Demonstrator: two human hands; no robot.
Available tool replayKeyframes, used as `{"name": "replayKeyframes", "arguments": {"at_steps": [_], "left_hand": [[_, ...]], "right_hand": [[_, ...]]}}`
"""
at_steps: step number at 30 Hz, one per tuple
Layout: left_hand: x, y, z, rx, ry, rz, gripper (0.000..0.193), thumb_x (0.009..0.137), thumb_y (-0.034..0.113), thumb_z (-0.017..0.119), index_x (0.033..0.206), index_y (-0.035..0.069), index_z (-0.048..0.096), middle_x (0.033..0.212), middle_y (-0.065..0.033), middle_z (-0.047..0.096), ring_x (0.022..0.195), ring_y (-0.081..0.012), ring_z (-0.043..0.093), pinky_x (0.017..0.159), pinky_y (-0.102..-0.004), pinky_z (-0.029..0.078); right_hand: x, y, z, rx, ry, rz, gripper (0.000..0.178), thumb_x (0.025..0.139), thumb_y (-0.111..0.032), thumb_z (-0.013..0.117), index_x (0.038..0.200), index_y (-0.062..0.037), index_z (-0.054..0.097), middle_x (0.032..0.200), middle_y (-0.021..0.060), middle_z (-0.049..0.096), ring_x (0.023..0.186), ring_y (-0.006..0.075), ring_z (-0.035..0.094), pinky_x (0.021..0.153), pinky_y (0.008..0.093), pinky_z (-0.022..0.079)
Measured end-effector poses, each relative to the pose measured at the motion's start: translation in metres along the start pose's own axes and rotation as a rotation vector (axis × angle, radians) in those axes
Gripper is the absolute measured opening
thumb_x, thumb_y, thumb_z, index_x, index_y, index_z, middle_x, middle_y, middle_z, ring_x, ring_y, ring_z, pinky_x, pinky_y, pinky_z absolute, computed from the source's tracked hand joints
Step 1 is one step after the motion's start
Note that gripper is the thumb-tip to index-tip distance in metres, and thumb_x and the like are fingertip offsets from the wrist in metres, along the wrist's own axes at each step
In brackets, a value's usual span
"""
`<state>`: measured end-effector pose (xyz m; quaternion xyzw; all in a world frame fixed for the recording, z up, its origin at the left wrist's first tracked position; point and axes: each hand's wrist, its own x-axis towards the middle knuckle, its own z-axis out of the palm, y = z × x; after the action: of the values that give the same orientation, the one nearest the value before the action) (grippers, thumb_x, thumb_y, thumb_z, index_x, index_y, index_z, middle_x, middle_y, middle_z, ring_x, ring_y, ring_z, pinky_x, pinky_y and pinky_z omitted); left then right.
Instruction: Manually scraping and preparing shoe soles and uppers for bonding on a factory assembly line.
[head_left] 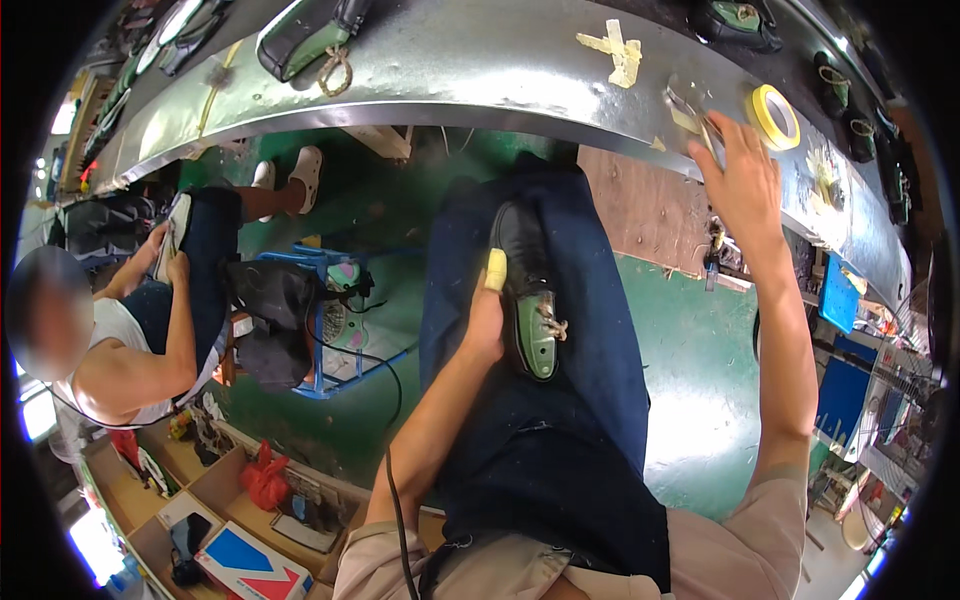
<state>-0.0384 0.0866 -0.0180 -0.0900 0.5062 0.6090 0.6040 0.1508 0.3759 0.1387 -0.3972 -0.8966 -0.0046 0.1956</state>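
Observation:
A black shoe with a green panel and a tied string lies lengthwise on my lap. My left hand is closed on its left side, with yellow tape wrapped round the thumb. At the right, my right hand reaches over the front edge of the metal bench. Its fingers are stretched out and apart beside a slim metal tool that looks like scissors; whether they touch is unclear. Just right of the fingers sits a roll of yellow tape.
Other black and green shoes stand along the bench. Strips of tape stick to its top. At the left, a seated person holds a shoe beside a blue metal frame. A divided wooden box is at the lower left. A cable hangs along my left arm.

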Motion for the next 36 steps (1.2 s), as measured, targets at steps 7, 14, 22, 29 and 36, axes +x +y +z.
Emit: {"name": "replayKeyframes", "arguments": {"at_steps": [7,14,22,29,36], "left_hand": [[-0.033,0.032,0.007,0.02,-0.001,-0.151,0.06,0.114,0.057,0.048,0.146,0.008,0.061,0.129,-0.0138,0.074,0.106,-0.0271,0.076,0.093,-0.0457,0.064],[-0.078,0.031,0.056,0.279,0.097,0.426,0.065,0.11,0.011,0.057,0.167,0.003,0.027,0.152,-0.0144,0.056,0.137,-0.0248,0.057,0.116,-0.0385,0.046],[-0.059,0.076,0.063,0.348,-0.246,0.664,0.063,0.104,0.001,0.051,0.166,0.006,0.039,0.148,-0.0179,0.061,0.127,-0.0271,0.067,0.111,-0.0376,0.049],[-0.024,0.026,-0.029,0.365,-0.009,0.563,0.056,0.107,-0.001,0.048,0.162,0.008,0.041,0.141,-0.0188,0.063,0.107,-0.0264,0.075,0.096,-0.0374,0.061],[-0.003,0.038,-0.024,0.196,-0.011,0.502,0.058,0.101,-0.01,0.042,0.157,0.006,0.045,0.137,-0.0202,0.065,0.104,-0.0304,0.075,0.09,-0.043,0.066]], "right_hand": [[-0.062,-0.065,-0.024,0.501,-0.305,-0.005,0.032,0.107,-0.025,0.069,0.131,-0.005,0.071,0.123,0.0155,0.076,0.113,0.0383,0.074,0.098,0.0435,0.057],[-0.151,-0.128,0.009,1.27,-0.864,0.16,0.087,0.099,-0.046,0.079,0.159,0.0045,0.041,0.155,0.0225,0.052,0.138,0.034,0.058,0.116,0.0464,0.047],[-0.007,-0.068,-0.083,1.187,-0.587,0.581,0.077,0.099,-0.05,0.076,0.152,0.0021,0.054,0.136,0.015,0.068,0.126,0.0296,0.065,0.114,0.0441,0.048],[0.234,-0.01,-0.065,1.333,-0.413,0.729,0.063,0.099,-0.052,0.072,0.142,-0.0071,0.062,0.119,0.0124,0.078,0.099,0.0276,0.079,0.09,0.049,0.066],[0.448,0.101,0.028,0.646,-0.103,0.707,0.078,0.093,-0.054,0.073,0.15,-0.0033,0.055,0.119,0.0189,0.076,0.094,0.0284,0.08,0.078,0.045,0.067]]}}
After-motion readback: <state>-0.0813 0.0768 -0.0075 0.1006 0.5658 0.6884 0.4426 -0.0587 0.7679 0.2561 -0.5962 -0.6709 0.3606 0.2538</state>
